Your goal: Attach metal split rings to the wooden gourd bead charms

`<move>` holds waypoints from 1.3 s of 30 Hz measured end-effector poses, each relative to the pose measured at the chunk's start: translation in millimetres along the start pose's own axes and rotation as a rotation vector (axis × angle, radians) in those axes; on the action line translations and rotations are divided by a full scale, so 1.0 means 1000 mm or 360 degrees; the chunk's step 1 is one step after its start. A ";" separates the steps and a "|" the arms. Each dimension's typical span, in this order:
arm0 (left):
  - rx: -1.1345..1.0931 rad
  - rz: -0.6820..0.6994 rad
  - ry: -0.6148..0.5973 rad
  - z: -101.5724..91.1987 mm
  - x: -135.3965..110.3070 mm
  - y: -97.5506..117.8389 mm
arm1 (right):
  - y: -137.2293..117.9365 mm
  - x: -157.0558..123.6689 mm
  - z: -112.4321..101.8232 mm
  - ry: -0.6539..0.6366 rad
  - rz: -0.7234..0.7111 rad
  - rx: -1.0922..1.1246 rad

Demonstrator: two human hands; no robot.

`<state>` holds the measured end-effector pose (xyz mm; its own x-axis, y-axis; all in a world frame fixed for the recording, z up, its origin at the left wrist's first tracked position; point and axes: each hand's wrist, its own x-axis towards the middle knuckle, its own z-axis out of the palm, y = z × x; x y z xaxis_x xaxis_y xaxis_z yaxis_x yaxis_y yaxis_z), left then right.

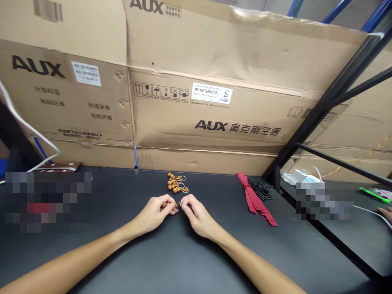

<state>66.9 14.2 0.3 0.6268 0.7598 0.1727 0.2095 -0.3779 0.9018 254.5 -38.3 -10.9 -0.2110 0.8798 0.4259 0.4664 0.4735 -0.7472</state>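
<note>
We hold our left hand (156,211) and our right hand (196,213) close together at the middle of the black table (171,261), with the fingertips near each other but apart. The fingers of our left hand are curled nearly closed around brown beads (165,204), which show between thumb and forefinger. The thumb and fingers of our right hand are drawn together in a pinch at a small metal piece (180,203); it is too small for us to tell its full shape or whether it is joined to the beads. Just beyond our hands we see a cluster of beaded keyrings (173,184), brown balls to the left and thin metal rings to the right. To the right of these lie red strips (253,198), overlapping lengthwise, and right beside them a heap of black pieces (261,190). Behind the table we face large cardboard boxes (171,134) printed AUX, with a black metal frame (318,110) slanting up at the right. Past that frame, another person's hand (386,213) shows at the right edge, near a green-edged object (376,194)
</note>
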 end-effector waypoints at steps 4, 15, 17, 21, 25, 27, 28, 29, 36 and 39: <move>-0.0168 -0.0020 -0.0049 -0.001 0.000 -0.001 | -0.004 0.000 0.001 -0.0019 0.0066 0.0062; -0.0116 0.0033 -0.0070 0.001 -0.003 0.003 | -0.012 -0.001 0.005 -0.0084 0.0249 0.0260; -0.0095 0.0046 -0.0063 0.002 -0.003 0.004 | -0.012 -0.001 0.005 -0.0085 0.0254 0.0259; -0.0059 0.0076 -0.0032 0.003 -0.004 0.006 | -0.012 0.000 0.006 -0.0092 0.0285 0.0234; -0.0003 0.0101 -0.0047 0.003 -0.005 0.006 | -0.012 0.000 0.006 -0.0097 0.0289 0.0221; 0.0031 0.0133 -0.0044 0.003 -0.005 0.004 | -0.012 0.000 0.007 -0.0100 0.0290 0.0227; 0.0055 0.0155 -0.0039 0.003 -0.005 0.004 | -0.012 0.000 0.007 -0.0102 0.0289 0.0233; 0.0083 0.0183 -0.0035 0.004 -0.006 0.003 | -0.012 0.000 0.007 -0.0104 0.0286 0.0242; 0.0379 0.0453 0.0003 0.005 -0.009 0.006 | -0.011 0.001 0.004 -0.0192 0.0343 0.0476; 0.0440 0.0521 -0.0012 0.004 -0.010 0.007 | -0.009 0.002 0.002 -0.0264 0.0416 0.0655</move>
<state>65.4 1.3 3.5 0.6989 0.5726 0.4284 0.1912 -0.7269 0.6596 248.0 -40.8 -4.3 -0.2815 0.9498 0.1366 0.1519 0.1847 -0.9710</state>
